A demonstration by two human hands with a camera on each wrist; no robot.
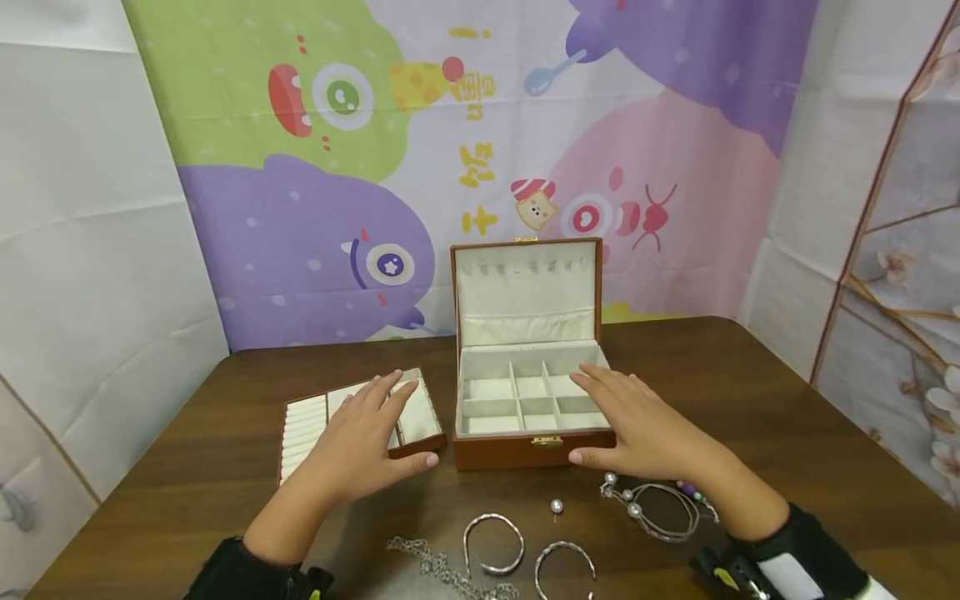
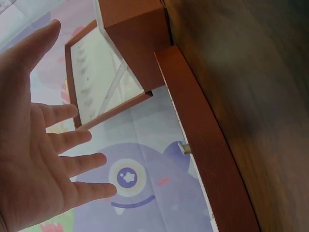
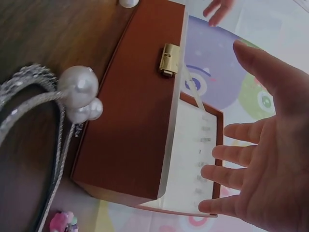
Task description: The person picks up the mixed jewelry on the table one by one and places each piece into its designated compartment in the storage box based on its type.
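Observation:
A brown jewelry box (image 1: 491, 454) stands with its lid raised, its cream compartments bare and a gold clasp (image 1: 547, 442) at the front. My right hand (image 1: 637, 421) hovers at its right front corner, fingers spread, holding nothing. To the box's left lies a lift-out tray (image 1: 420, 408) with ring rolls (image 1: 303, 429). Over that tray my left hand (image 1: 356, 446) is held with fingers straight and apart, also holding nothing; it hides the tray's middle. In the right wrist view the right palm faces the box (image 3: 130, 106).
In front lie a silver chain (image 1: 442, 571), two open bangles (image 1: 493, 543) (image 1: 564, 546), a pearl stud (image 1: 557, 506) and a coiled pearl bracelet (image 1: 667, 533) under the right forearm. A cartoon curtain (image 1: 300, 233) hangs behind the wooden table (image 1: 675, 350).

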